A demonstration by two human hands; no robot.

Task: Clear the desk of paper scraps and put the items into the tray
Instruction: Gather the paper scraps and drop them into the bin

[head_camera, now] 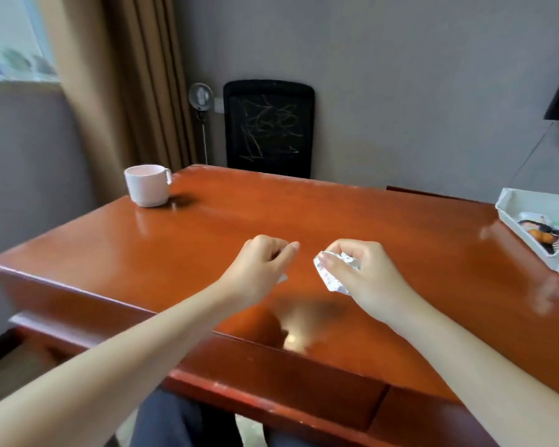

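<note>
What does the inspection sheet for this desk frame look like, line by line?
Surface: glossy reddish wooden desk, mostly bare, drawer on the near left pulled open.
Job's things: crumpled paper scrap in the right hand; white tray at the right edge already holds small items, too blurred to name.
Clutter: white mug upright at the far left corner.
Grippers: right hand closed on the scrap; left hand curled, a bit of white showing under it, contents unclear.
Cables: thin cable on the right wall.
Surroundings: black scribbled board against the wall, small fan on a stand, brown curtain, window at left.
</note>
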